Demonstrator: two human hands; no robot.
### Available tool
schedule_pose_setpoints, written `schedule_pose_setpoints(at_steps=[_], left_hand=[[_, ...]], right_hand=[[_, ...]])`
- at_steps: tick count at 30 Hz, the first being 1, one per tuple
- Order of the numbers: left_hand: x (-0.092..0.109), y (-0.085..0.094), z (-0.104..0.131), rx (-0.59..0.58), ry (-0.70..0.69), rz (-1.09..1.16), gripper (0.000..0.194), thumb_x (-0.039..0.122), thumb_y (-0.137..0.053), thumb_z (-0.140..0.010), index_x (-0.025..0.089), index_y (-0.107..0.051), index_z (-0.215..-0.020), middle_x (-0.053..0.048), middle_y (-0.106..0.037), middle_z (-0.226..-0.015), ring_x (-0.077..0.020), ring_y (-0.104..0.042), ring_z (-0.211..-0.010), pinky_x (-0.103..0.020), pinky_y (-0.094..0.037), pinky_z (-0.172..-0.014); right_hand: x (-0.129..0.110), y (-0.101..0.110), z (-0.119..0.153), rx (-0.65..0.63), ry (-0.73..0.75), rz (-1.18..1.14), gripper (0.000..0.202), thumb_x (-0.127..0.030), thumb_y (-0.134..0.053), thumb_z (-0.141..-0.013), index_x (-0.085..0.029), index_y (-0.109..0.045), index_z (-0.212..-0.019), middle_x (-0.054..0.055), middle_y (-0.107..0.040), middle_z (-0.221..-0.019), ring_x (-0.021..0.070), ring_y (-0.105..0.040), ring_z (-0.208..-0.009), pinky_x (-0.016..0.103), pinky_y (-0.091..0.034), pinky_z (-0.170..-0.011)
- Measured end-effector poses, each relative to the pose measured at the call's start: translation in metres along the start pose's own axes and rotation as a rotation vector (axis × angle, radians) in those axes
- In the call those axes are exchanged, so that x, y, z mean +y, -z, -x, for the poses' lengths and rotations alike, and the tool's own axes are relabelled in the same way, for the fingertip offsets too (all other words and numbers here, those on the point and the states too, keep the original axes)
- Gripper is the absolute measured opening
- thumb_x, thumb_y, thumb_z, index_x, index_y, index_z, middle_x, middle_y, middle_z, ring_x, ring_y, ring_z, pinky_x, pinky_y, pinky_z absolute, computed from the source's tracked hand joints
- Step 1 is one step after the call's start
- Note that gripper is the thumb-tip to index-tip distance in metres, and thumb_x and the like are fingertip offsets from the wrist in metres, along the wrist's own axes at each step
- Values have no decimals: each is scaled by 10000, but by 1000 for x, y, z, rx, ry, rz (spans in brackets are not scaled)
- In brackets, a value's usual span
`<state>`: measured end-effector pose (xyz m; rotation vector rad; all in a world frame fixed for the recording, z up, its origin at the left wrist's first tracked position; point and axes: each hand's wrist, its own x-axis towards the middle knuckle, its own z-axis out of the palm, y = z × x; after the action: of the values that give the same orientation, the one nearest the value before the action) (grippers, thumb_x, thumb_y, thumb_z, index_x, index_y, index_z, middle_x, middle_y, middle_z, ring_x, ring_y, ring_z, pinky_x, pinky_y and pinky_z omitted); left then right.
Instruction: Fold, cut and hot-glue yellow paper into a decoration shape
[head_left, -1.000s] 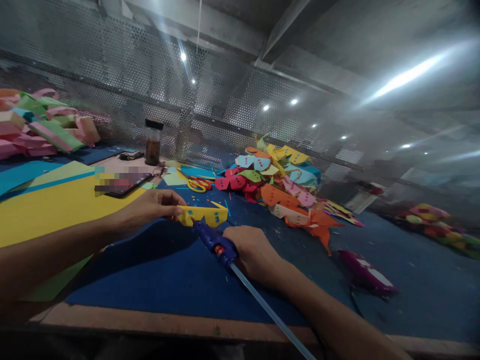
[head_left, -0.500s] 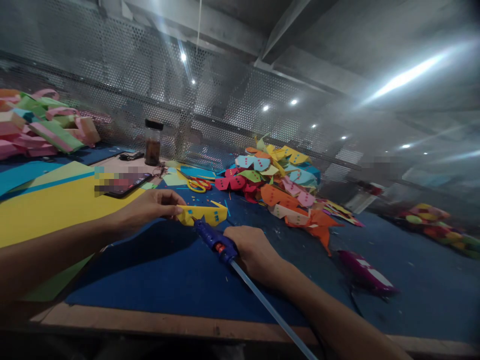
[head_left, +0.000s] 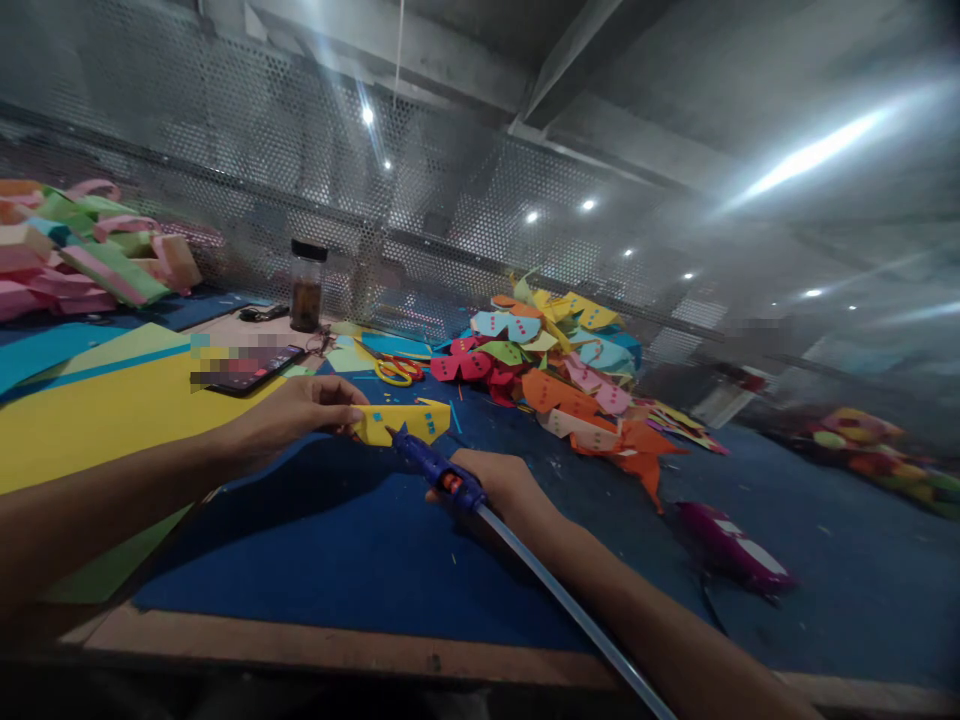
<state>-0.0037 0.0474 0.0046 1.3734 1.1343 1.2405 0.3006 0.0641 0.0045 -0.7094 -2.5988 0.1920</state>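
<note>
Between its thumb and fingers, my left hand (head_left: 326,405) pinches the left end of a folded yellow paper piece (head_left: 412,420) with small blue marks. My right hand (head_left: 499,490) is wrapped round a blue glue gun (head_left: 439,470), its nozzle pointing up-left at the yellow paper's front. A long translucent glue stick (head_left: 570,600) runs out of the gun's back toward the lower right. Whether the nozzle touches the paper I cannot tell.
Behind my hands lie scissors (head_left: 397,372), a phone (head_left: 255,370) and a dark-capped jar (head_left: 306,290). Folded coloured papers (head_left: 559,390) are heaped right of centre. A purple object (head_left: 731,545) lies at right, yellow sheets (head_left: 112,415) at left.
The glue gun and my right hand have shifted slightly to the right and turned a little. The yellow paper has tilted and moved slightly up in my left hand.
</note>
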Motion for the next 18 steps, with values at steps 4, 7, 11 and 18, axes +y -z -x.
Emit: schedule_pose_setpoints(at_steps=[4, 7, 11, 18], left_hand=[[5, 1, 0, 45, 47, 70, 281, 330, -937, -611, 176, -801, -804, -27, -729, -708, -140, -599, -647, -259, -474, -639], [7, 4, -2, 115, 66, 137, 327, 306, -966, -559, 169, -792, -799, -14, -716, -712, -130, -595, -662, -250, -482, -655], [7, 10, -7, 205, 39, 192, 360, 280, -974, -536, 158, -784, -815, -4, -708, -743, -119, -583, -676, -235, -474, -648], [11, 21, -11, 316, -11, 267, 307, 229, -955, -552, 148, -762, -776, -6, -705, -733, -117, -603, -689, -220, -487, -650]], right_hand=[[-5, 3, -3, 36, -85, -59, 377, -531, -642, -965, -195, -594, -801, -21, -589, -692, 119, -506, -600, 236, -317, -575], [-11, 10, -5, 44, -152, -153, 402, -550, -629, -952, -202, -537, -771, -30, -537, -677, 113, -454, -594, 235, -324, -557], [-18, 17, -6, 65, -265, -274, 446, -585, -637, -937, -207, -508, -738, -36, -490, -651, 114, -429, -591, 241, -328, -537], [-13, 19, -10, 75, -541, -269, 498, -654, -642, -900, -204, -548, -706, -5, -557, -619, 140, -490, -580, 261, -345, -508]])
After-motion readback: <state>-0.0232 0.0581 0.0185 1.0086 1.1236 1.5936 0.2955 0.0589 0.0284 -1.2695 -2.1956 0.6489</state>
